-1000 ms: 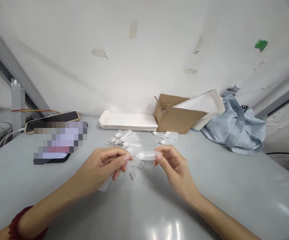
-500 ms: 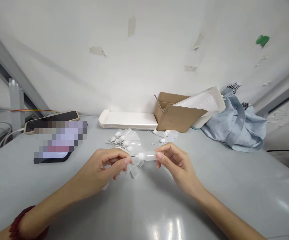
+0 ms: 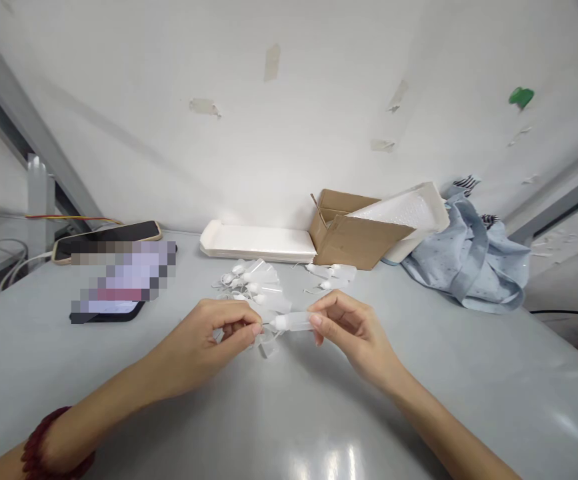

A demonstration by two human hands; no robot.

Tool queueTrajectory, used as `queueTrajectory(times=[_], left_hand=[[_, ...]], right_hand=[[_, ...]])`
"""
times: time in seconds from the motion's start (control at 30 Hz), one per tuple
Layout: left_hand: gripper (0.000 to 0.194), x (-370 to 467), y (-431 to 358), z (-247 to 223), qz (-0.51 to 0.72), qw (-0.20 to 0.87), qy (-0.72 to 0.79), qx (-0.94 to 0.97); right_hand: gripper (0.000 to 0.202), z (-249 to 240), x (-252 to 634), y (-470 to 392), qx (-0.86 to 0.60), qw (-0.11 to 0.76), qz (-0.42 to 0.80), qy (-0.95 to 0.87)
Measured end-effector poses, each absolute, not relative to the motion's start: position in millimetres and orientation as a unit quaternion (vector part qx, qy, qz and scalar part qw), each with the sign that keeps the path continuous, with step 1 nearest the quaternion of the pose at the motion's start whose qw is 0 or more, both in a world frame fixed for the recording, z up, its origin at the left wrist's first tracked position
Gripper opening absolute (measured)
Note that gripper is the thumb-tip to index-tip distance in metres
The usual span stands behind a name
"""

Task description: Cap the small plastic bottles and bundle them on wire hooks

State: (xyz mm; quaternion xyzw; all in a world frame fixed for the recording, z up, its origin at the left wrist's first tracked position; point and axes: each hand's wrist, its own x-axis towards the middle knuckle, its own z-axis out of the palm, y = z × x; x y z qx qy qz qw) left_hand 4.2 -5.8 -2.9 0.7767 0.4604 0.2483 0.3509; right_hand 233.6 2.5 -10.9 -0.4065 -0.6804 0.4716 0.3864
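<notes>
A small translucent white item (image 3: 295,322) with a narrow tip at its left end is held level above the grey table. My right hand (image 3: 351,333) pinches its right end between thumb and fingers. At the other end, my left hand (image 3: 223,337) is closed on the thin dark wire or needle at the tip. Behind and below the hands lies a pile of similar white pieces with clear flaps and thin cords (image 3: 259,275). Several more such pieces (image 3: 329,270) lie just beyond my right hand.
Two phones lie at the left, one black (image 3: 111,240) and one with a blurred screen (image 3: 129,280). White flat packs (image 3: 259,241), an open cardboard box (image 3: 361,239) and a light blue bag (image 3: 469,257) stand along the wall. The grey table (image 3: 469,373) extends right.
The held item has shifted slightly down, and its left tip now tilts a little lower. The whole view has moved slightly. Both hands keep their grips.
</notes>
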Motion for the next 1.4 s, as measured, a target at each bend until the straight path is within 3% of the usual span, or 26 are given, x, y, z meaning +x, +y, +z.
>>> queueTrajectory(times=[1.03,1.4], left_hand=[[0.029,7.3,-6.8,-9.2,0.265,0.384,0.480,0.743],[0.027,7.0,-9.1,-14.1,0.279,0.313,0.456,0.785]], right_hand=[[0.021,-20.0,230.0,6.0,-0.414,0.376,0.473,-0.681],[0.021,-22.2,226.8,1.4,-0.409,0.369,0.514,-0.657]])
